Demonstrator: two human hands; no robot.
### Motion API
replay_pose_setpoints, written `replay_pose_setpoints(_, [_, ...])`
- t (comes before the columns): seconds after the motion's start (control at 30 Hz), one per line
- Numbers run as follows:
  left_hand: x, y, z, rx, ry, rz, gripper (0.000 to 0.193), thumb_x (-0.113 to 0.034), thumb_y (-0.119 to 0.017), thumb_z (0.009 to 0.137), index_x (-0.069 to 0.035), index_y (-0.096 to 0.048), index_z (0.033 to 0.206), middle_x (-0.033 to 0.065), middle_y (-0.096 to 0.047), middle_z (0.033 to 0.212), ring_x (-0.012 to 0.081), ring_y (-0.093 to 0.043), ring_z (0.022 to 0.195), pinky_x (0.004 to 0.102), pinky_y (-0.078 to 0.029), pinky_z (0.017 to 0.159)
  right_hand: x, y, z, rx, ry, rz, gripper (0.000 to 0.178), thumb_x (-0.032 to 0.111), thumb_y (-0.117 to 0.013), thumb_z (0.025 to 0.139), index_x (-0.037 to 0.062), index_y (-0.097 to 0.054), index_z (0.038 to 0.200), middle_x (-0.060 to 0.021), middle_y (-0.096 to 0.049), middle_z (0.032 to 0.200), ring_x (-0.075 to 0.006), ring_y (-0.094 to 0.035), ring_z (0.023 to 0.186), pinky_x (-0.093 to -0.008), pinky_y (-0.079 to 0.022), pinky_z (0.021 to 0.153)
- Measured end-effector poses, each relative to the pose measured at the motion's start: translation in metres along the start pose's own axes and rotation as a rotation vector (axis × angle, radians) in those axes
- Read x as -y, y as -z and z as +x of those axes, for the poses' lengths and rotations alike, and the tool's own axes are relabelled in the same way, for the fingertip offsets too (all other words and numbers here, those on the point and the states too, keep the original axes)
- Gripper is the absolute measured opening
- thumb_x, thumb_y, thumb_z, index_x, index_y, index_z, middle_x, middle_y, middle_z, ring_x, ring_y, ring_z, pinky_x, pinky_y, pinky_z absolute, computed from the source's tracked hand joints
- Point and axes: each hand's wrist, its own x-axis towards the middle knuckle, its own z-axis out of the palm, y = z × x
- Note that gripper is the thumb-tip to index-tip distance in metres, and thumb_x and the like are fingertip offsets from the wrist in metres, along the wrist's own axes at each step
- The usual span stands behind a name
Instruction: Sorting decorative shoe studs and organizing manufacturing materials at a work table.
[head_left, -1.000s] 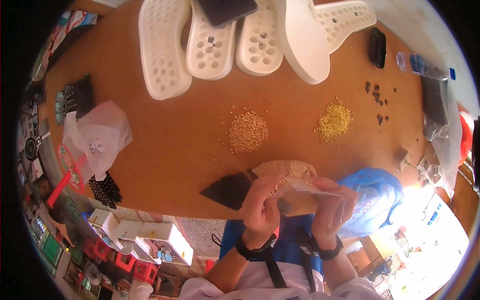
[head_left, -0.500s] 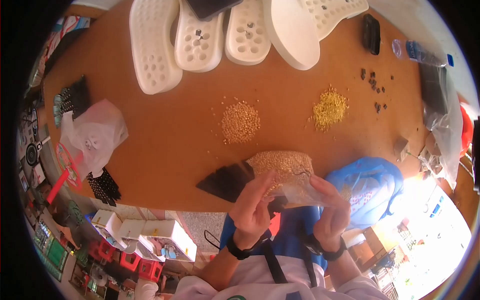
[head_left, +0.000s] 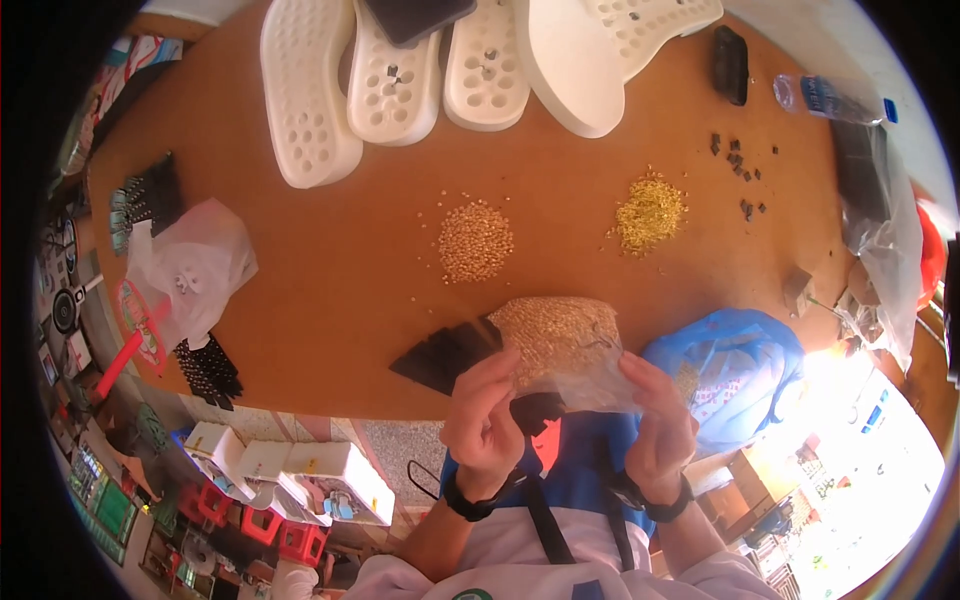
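Observation:
A clear plastic bag (head_left: 556, 335) of small golden bead-like pieces lies at the table's near edge, its looser end toward me. My left hand (head_left: 484, 415) is closed with its fingertips at the bag's left side. My right hand (head_left: 660, 425) pinches the bag's right side between thumb and fingers. Under the bag's left side, black strips (head_left: 445, 358) are fanned out on the table. Beyond the bag sits a loose pile of copper-coloured pieces (head_left: 475, 242), and farther right a pile of yellow-gold pieces (head_left: 650, 215).
White shoe soles (head_left: 311, 110) with round hollows line the far edge, a dark phone-like slab (head_left: 415, 18) on them. Small dark bits (head_left: 737, 160), a black case (head_left: 731, 65) and a plastic bottle (head_left: 835, 100) are at right. A blue bag (head_left: 735, 370) is near right; a whitish bag (head_left: 205, 265) left.
My left hand has drawn back slightly toward me and left along the bag. The bag looks flatter, with its near end more spread. The whole view has shifted a little.

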Motion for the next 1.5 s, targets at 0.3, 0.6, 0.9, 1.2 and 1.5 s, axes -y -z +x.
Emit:
replay_pose_setpoints(0.3, [-0.028,0.006,-0.007,-0.034,-0.204,0.143,0.01,0.007,-0.048,0.09,0.003,-0.053,0.097,0.0215,-0.064,0.101,0.0333,-0.064,0.091,0.0414,-0.053,0.079,0.023,0.017,-0.012,-0.062,0.016,-0.065,0.03,-0.018,-0.041,0.076,-0.0049,-0.054,0.099,-0.0304,-0.065,0.106,-0.0417,-0.066,0.101,-0.0425,-0.056,0.082])
replay_pose_setpoints(0.6, [-0.102,0.023,-0.012,0.109,-0.146,0.105,0.015,-0.004,-0.056,0.089,0.0,-0.052,0.103,0.0186,-0.058,0.104,0.0259,-0.057,0.09,0.037,-0.048,0.078,0.081,0.112,-0.034,-0.101,0.12,0.061,0.029,-0.019,-0.045,0.071,-0.0057,-0.055,0.095,-0.0282,-0.068,0.098,-0.0373,-0.07,0.09,-0.0383,-0.059,0.072])
replay_pose_setpoints(0.9, [-0.068,-0.096,-0.071,0.471,1.006,-0.109,0.025,-0.023,-0.067,0.091,-0.001,-0.055,0.093,0.0032,-0.056,0.084,0.0089,-0.053,0.078,0.0227,-0.043,0.072,0.043,0.167,-0.058,-0.228,-0.241,-0.161,0.019,-0.009,-0.045,0.091,-0.0052,-0.061,0.1,-0.0171,-0.071,0.1,-0.0224,-0.069,0.074,-0.0287,-0.053,0.068])
replay_pose_setpoints(1.2, [-0.124,-0.126,-0.069,0.359,0.663,-0.079,0.024,-0.019,-0.061,0.094,0.002,-0.055,0.083,0.0068,-0.059,0.068,0.0129,-0.057,0.066,0.0276,-0.044,0.064,-0.007,0.209,-0.071,-0.246,-0.342,-0.137,0.022,-0.008,-0.048,0.091,0.0003,-0.063,0.105,-0.0169,-0.07,0.097,-0.0206,-0.063,0.063,-0.0282,-0.049,0.059])
replay_pose_setpoints(1.5, [-0.16,-0.138,-0.077,0.231,0.63,-0.12,0.02,-0.019,-0.053,0.1,-0.001,-0.055,0.092,0.0039,-0.059,0.075,0.0101,-0.059,0.067,0.0261,-0.05,0.068,-0.003,0.206,-0.053,-0.116,-0.19,0.064,0.022,-0.006,-0.052,0.09,0.001,-0.061,0.109,-0.0215,-0.065,0.089,-0.0387,-0.065,0.075,-0.0369,-0.051,0.064])
